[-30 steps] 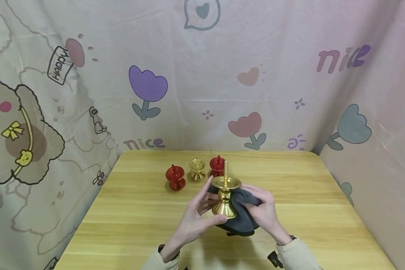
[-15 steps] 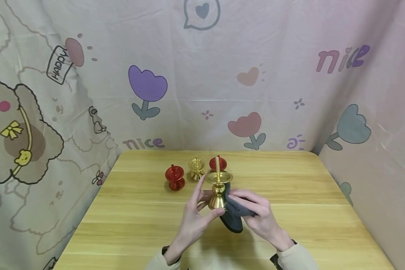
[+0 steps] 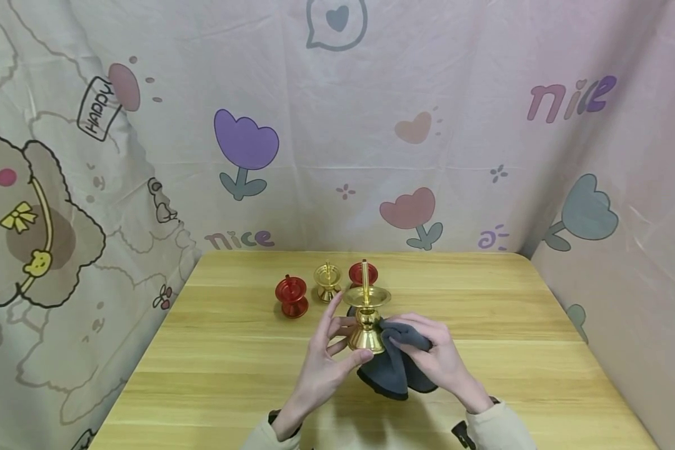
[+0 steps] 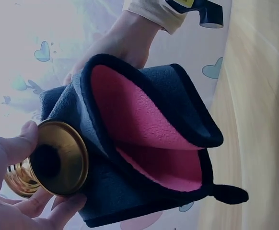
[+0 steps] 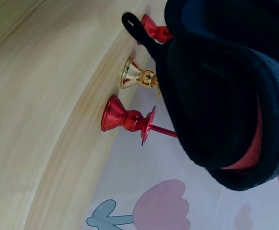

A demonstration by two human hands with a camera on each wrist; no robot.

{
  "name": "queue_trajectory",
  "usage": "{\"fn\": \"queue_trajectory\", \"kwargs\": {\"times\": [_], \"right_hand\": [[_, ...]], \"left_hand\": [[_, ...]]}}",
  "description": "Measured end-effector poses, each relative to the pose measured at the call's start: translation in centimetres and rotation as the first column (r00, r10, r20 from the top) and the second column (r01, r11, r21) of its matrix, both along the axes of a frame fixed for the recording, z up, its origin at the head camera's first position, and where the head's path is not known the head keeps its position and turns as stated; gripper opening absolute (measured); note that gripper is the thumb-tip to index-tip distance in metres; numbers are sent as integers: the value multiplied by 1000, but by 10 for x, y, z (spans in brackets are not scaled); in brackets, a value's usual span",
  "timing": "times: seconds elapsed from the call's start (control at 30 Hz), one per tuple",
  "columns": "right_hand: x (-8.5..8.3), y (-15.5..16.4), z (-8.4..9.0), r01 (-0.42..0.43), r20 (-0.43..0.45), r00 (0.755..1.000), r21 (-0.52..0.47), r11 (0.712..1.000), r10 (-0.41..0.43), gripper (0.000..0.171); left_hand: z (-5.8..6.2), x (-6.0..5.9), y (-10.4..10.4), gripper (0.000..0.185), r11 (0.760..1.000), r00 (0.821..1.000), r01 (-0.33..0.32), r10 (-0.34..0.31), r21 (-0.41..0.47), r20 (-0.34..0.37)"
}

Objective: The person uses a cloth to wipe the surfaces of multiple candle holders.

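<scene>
My left hand (image 3: 327, 369) grips a shiny gold candle holder (image 3: 367, 337) by its flared base, upright above the table, its dish and spike on top. In the left wrist view the hollow underside of the holder (image 4: 63, 155) shows between thumb and fingers. My right hand (image 3: 440, 356) pinches a folded dark grey cloth (image 3: 396, 369) with black edging, which lies against the right side of the holder's stem and base. Seen from the left wrist, the cloth (image 4: 151, 120) has a pink inner side and a small hanging loop. Most of my right fingers are behind the cloth there.
Toward the back of the wooden table (image 3: 230, 362) stand a red candle holder (image 3: 292, 299), a smaller gold one (image 3: 329, 281) and another red one (image 3: 362, 274), partly hidden by the held holder. A printed curtain (image 3: 326, 112) hangs behind and along the sides.
Over the last second the held candle holder has moved slightly left and up with my left hand. My right hand has shifted the cloth about the stem and base; its folds hang differently.
</scene>
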State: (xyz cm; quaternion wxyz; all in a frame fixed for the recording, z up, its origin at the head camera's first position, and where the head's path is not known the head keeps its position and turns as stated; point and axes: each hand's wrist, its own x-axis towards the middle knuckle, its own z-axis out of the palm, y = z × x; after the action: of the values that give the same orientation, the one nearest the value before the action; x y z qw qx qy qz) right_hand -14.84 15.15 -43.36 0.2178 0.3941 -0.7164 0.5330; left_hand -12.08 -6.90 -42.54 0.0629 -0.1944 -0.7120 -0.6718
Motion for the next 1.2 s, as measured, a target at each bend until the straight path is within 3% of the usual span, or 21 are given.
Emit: {"fn": "queue_trajectory", "kwargs": {"times": [0.17,0.27,0.37,0.47,0.53,0.63,0.73,0.8,0.87,0.93,1.0,1.1,1.2], "right_hand": [[1,0,1,3,53,999,12,1000,-4,36],[-1,-1,1,-52,-42,998,-3,999,52,37],[-4,-3,-1,-109,-189,976,-4,994,106,29],[-6,-4,-3,-102,-293,950,21,995,104,23],[-6,-4,-3,-84,-317,944,33,996,90,23],[-5,-3,-2,-75,-248,965,36,996,82,24],[-2,-1,-1,-66,-63,996,14,998,67,31],[0,0,0,-50,53,997,-7,999,50,36],[0,0,0,-38,92,995,-11,999,39,37],[0,0,-1,-54,37,998,-15,998,54,37],[-2,-1,-3,-84,-77,994,-14,996,83,33],[-6,-4,-6,-107,-263,959,7,994,105,29],[-8,-5,-9,-96,-329,940,6,995,93,28]], "left_hand": [[0,0,-1,100,1000,1000,-6,6,-7,-7],[0,0,-1,101,1000,1000,-20,20,-12,0],[-1,0,0,100,998,998,-55,55,-24,2],[-2,-1,1,99,996,996,-84,84,-30,-3],[-2,-1,0,98,996,996,-84,84,-29,-6],[-2,-1,-1,97,998,998,-59,59,-18,-10],[-2,-1,-2,97,1000,1000,-7,7,-3,-25],[-2,-1,-3,97,1000,999,26,-26,4,-37],[-2,-1,-4,98,999,998,39,-39,5,-38],[-2,-1,-3,97,1000,999,29,-29,-4,-33],[-2,-1,-2,97,1000,1000,1,-1,-2,-11],[0,-1,-1,97,999,999,-42,42,3,16],[1,-1,-1,97,998,998,-52,51,22,32]]}}
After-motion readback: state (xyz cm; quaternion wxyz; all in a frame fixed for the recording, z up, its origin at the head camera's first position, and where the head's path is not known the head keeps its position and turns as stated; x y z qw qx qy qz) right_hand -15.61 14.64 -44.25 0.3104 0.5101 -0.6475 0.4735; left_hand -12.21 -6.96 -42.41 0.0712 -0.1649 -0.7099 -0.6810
